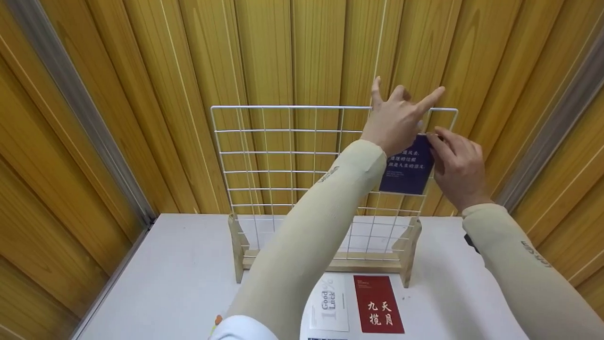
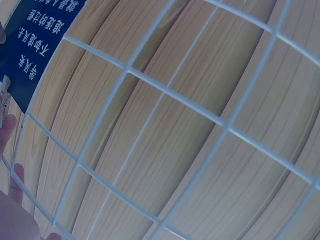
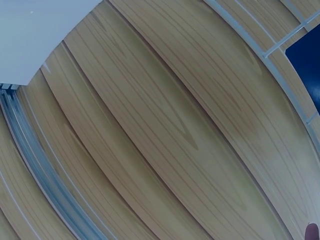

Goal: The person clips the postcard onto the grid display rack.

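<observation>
A dark blue card [image 1: 406,182] with white Chinese writing is held upright against the upper right of a white wire grid [image 1: 292,152]. My right hand [image 1: 461,165] pinches the card's upper right corner between thumb and fingers. At the card's top edge is my left hand [image 1: 392,120], its thumb and a finger at a small pale clip [image 2: 5,97] while other fingers stick up past the grid's top bar. The left wrist view shows the clip at the card's edge, partly cut off by the frame. In the right wrist view, only one fingertip [image 3: 312,232] appears, away from the card [image 3: 307,65].
A wooden stand [image 1: 325,265] supports the grid on a white table [image 1: 184,264]. In front lie a red card [image 1: 380,302] and a white "Good Luck" card [image 1: 330,311]. Small orange item [image 1: 218,319] peeks out by the left sleeve. Wood-patterned panels [image 1: 269,52] surround the table.
</observation>
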{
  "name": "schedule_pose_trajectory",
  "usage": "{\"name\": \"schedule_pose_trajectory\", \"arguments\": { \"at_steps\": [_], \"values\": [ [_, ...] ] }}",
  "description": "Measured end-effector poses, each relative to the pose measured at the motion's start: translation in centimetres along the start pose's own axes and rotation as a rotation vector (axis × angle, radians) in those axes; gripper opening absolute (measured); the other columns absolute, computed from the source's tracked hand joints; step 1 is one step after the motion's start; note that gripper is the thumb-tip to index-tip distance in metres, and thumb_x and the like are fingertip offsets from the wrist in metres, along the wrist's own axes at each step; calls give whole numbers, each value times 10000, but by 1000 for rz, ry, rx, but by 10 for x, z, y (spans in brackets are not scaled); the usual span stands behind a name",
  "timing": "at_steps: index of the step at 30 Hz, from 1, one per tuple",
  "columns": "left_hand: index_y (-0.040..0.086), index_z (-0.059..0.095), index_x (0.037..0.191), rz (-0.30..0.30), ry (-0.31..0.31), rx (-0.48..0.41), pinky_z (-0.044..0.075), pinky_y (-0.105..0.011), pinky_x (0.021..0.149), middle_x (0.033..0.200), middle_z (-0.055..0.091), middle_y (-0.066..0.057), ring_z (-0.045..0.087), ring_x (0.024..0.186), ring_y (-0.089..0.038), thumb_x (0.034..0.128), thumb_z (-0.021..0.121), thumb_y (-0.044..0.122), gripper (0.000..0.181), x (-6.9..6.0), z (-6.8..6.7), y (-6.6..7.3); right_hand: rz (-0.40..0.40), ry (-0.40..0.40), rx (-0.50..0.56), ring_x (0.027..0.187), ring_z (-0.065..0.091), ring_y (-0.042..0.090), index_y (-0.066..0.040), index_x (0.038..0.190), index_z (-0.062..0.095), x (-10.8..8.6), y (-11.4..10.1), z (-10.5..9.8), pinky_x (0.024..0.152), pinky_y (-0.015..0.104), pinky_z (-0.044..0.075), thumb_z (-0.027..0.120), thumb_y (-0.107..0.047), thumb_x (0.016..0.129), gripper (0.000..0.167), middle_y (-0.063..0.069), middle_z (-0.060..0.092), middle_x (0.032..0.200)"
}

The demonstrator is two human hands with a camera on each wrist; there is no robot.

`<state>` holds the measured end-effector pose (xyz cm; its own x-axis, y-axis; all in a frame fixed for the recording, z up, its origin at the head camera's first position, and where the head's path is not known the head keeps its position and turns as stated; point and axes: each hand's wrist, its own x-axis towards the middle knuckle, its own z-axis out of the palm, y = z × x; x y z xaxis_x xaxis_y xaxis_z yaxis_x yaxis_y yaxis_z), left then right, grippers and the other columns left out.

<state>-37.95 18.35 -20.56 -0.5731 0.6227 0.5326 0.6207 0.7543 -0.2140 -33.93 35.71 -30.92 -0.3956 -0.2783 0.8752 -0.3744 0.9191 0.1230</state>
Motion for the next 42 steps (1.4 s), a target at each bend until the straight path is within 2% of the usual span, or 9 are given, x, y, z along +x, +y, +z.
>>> {"name": "schedule_pose_trajectory", "arguments": {
  "at_steps": [9, 13, 17, 19, 22, 24, 28, 38, 42],
  "values": [
    [371, 161, 1583, 25, -6, 88, -34, -684, 1092, 1214, 666, 182, 368, 1377, -120, 1017, 498, 363, 659, -11, 4, -7, 17, 13, 30, 1125, 584, 408, -13, 1286, 624, 3, -5, 7, 912, 619, 448, 644, 23, 930, 358, 202, 590, 1300],
    [357, 234, 1566, 41, -18, 98, -58, -688, 1083, 1293, 627, 169, 357, 1383, -131, 1012, 474, 348, 604, -17, 5, -10, 18, 6, 48, 1120, 582, 407, -15, 1291, 614, 3, -4, 10, 909, 622, 446, 654, 35, 919, 377, 210, 592, 1289],
    [348, 370, 1495, 81, 0, 97, -65, -685, 1084, 1367, 573, 139, 368, 1364, -144, 998, 464, 326, 507, -21, 2, -13, 23, 9, 58, 1110, 584, 418, -16, 1292, 604, 6, 1, 10, 902, 620, 448, 657, 45, 913, 387, 218, 591, 1291],
    [347, 414, 1462, 106, 11, 109, -68, -682, 1085, 1374, 548, 113, 374, 1351, -153, 960, 500, 322, 510, -23, 0, -16, 25, 5, 53, 1104, 586, 427, -12, 1291, 600, 7, 5, 9, 892, 621, 451, 661, 48, 909, 391, 225, 584, 1297],
    [352, 443, 1432, 136, 17, 131, -75, -674, 1089, 1353, 519, 91, 379, 1336, -166, 905, 554, 319, 540, -29, -2, -21, 33, -17, 57, 1099, 582, 445, 0, 1292, 591, 6, 10, 8, 872, 619, 449, 667, 65, 897, 407, 240, 565, 1310],
    [352, 442, 1435, 157, 17, 149, -70, -672, 1091, 1356, 506, 76, 379, 1329, -178, 882, 599, 381, 575, -34, -2, -25, 43, -31, 59, 1096, 579, 455, 10, 1292, 589, 4, 13, 8, 859, 615, 445, 671, 70, 892, 413, 249, 556, 1313],
    [338, 449, 1443, 190, 32, 167, -65, -676, 1089, 1370, 506, 47, 384, 1323, -204, 886, 607, 435, 587, -43, -1, -34, 72, -46, 68, 1112, 572, 455, 13, 1297, 595, 2, 17, 8, 861, 608, 439, 662, 35, 914, 389, 245, 551, 1324],
    [329, 472, 1451, 213, 32, 120, -81, -674, 1086, 1396, 508, 16, 367, 1340, -221, 878, 533, 211, 588, -70, 7, -47, 101, -81, 74, 1144, 542, 468, -5, 1327, 573, -4, 28, 10, 902, 623, 439, 672, -33, 927, 414, 239, 512, 1366],
    [340, 490, 1427, 209, 40, 107, -83, -671, 1087, 1364, 525, 35, 382, 1321, -209, 873, 512, 188, 575, -79, 10, -51, 163, -92, 142, 1191, 516, 461, -38, 1388, 534, -8, 30, 9, 980, 596, 418, 663, -89, 946, 463, 214, 455, 1440]
  ]
}}
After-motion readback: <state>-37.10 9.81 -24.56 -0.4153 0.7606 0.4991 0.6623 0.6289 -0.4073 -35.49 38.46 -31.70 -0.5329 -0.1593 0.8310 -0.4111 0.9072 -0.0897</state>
